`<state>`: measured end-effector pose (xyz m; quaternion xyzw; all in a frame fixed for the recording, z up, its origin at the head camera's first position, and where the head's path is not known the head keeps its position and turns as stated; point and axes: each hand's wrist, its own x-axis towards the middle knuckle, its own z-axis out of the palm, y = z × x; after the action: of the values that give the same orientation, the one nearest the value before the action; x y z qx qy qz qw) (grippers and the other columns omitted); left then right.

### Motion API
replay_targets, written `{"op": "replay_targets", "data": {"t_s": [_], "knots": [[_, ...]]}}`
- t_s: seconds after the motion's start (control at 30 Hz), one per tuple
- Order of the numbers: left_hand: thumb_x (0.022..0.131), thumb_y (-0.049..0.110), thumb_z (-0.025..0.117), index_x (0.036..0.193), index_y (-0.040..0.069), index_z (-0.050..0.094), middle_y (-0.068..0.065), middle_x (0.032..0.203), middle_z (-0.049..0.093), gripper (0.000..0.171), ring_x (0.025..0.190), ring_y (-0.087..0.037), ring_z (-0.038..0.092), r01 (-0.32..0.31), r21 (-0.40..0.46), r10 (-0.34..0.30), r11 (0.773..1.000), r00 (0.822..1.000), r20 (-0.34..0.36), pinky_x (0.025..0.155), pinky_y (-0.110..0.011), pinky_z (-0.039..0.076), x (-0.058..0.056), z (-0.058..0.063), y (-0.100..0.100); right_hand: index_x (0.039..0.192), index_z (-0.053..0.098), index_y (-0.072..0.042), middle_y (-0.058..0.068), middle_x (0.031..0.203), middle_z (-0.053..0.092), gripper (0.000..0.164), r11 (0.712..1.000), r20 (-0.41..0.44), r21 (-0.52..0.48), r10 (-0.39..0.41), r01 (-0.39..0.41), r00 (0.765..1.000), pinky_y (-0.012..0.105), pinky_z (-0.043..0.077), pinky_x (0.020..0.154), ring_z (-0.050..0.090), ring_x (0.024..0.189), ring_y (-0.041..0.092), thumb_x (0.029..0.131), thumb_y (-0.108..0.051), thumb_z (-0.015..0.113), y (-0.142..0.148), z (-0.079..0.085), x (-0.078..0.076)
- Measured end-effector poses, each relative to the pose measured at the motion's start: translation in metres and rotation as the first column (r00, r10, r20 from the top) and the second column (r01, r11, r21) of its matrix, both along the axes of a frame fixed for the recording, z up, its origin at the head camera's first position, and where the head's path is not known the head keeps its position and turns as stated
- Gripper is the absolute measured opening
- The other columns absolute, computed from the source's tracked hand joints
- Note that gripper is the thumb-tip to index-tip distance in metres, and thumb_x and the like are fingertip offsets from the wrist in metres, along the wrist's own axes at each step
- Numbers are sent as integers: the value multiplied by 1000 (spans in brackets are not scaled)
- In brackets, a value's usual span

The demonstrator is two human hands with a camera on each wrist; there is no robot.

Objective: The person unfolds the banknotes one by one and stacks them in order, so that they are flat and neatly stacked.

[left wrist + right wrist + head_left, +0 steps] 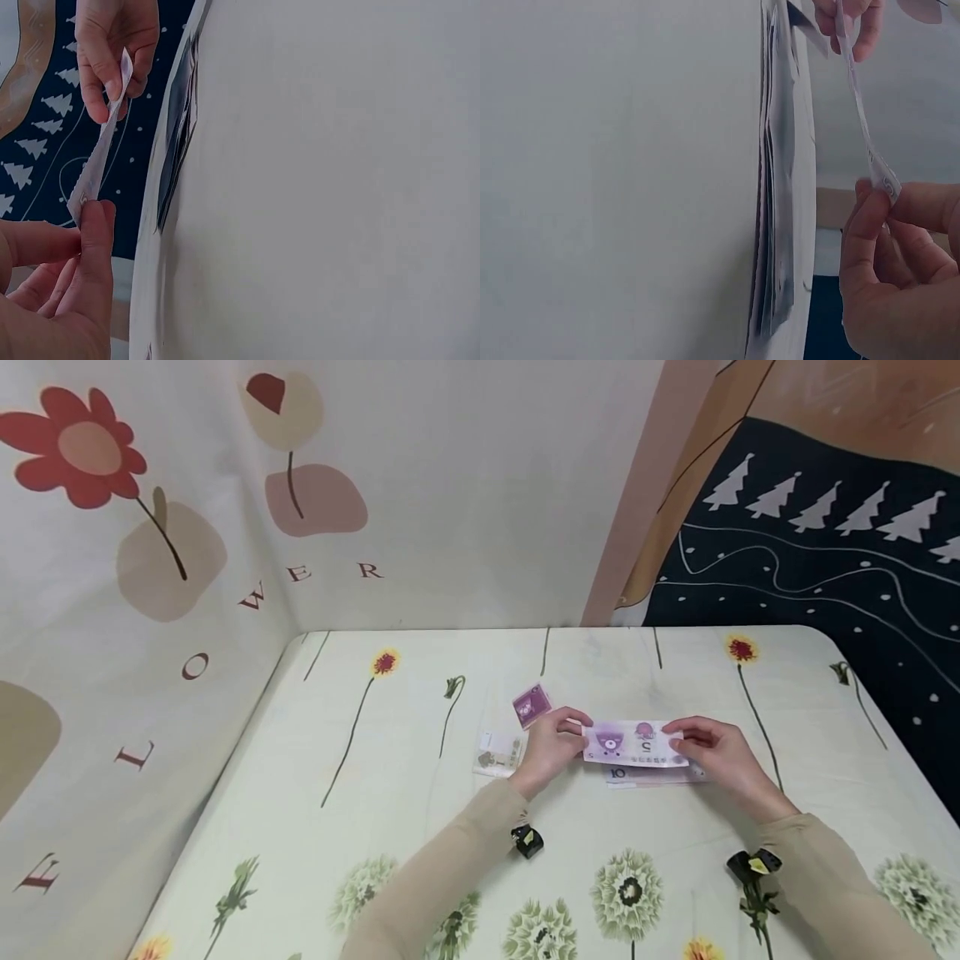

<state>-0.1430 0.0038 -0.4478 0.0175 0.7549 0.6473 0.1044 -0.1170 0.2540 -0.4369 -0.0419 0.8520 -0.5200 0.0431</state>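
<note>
A purple banknote marked with a 5 and a bear picture is stretched between both hands, raised off the table. My left hand pinches its left end between thumb and fingers, and my right hand pinches the right end. Beneath it lies a small stack of notes, the top one showing a 10; in the right wrist view the stack appears as several loose layers. Left of my left hand is a pale brownish note, partly hidden by the hand. Beyond it lies a darker purple note.
The table is covered with a pale flower-print cloth. A patterned curtain hangs behind and to the left. At the right, past the table's edge, is a dark cloth with white trees. Each wrist wears a small black device.
</note>
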Motion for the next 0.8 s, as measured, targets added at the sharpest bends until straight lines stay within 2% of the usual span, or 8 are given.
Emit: {"op": "replay_targets", "data": {"t_s": [0.13,0.33,0.43,0.6,0.8], "knots": [[76,-16,64,100,0,68,-4,79,65,28,66,-11,63,13,13,-14,1000,1000,10,62,-24,56,1,-1,6,118,63,4,21,112,61,28,998,36,53,-18,16,999,20,47,63,57,79,5,94,-9,61,6,1,0],[77,-16,66,98,1,69,-3,78,65,27,65,-11,63,0,6,-1,1000,999,33,61,-23,56,1,-4,14,121,62,5,27,123,57,33,997,82,73,-16,10,996,20,46,66,58,85,0,96,-15,60,13,4,0],[77,-15,67,98,1,69,-3,78,64,26,65,-11,63,-2,-2,2,1000,999,42,60,-23,56,1,-5,17,120,62,7,28,123,57,33,997,75,81,-17,11,997,18,47,68,58,85,-3,95,-14,60,17,3,0],[77,-12,70,96,3,71,-1,78,65,24,64,-10,63,-6,-74,8,997,999,32,59,-21,55,0,-6,24,118,63,9,29,122,58,33,994,69,113,-19,12,997,14,45,72,53,88,-9,95,-15,61,22,-1,-1],[78,-10,71,96,2,72,0,75,63,21,58,-8,62,-11,-100,13,995,1000,16,57,-20,54,1,-8,29,118,63,9,29,121,58,32,988,96,150,-34,19,995,15,43,71,51,88,-6,95,-14,62,24,-3,-2]]}}
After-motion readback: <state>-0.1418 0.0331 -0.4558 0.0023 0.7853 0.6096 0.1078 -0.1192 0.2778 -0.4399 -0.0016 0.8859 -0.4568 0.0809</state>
